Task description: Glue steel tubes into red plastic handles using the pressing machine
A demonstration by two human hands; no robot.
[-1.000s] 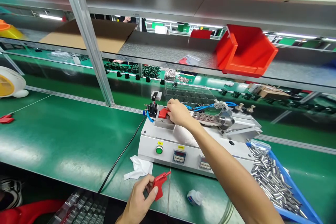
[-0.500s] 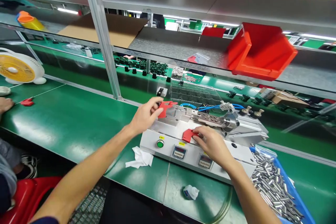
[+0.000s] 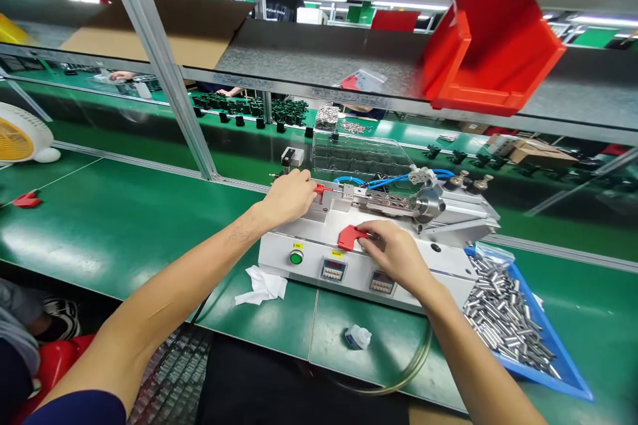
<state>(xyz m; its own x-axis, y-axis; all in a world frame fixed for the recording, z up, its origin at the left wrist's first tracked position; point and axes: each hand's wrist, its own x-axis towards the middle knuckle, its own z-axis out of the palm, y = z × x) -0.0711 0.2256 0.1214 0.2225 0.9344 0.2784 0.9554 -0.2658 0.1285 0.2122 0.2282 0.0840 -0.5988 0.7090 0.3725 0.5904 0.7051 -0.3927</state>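
Note:
My left hand (image 3: 290, 196) is closed round a red plastic part at the left end of a grey bench machine (image 3: 319, 232). Most of that part is hidden by the fingers; only its narrow red tip (image 3: 321, 189) shows, in line with the machine's metal rod. In front of the machine's slide, my right hand (image 3: 396, 249) pinches a second red plastic part (image 3: 349, 238), flat and angular, just above the machine's top. On the machine's front are a green button (image 3: 296, 257) and two small counters (image 3: 333, 269).
A blue tray (image 3: 558, 372) of metal pins (image 3: 508, 312) stands to the right. A white cloth (image 3: 262, 285) and a small bottle (image 3: 357, 337) lie in front. Overhead, a shelf holds a red bin (image 3: 493, 60). Another red part (image 3: 26, 200) and a fan (image 3: 22, 136) are at left.
My left hand has brought its red part down against the machine's left end, its tip now lined up with the rod. My right hand still holds its red part. The camera view has shifted.

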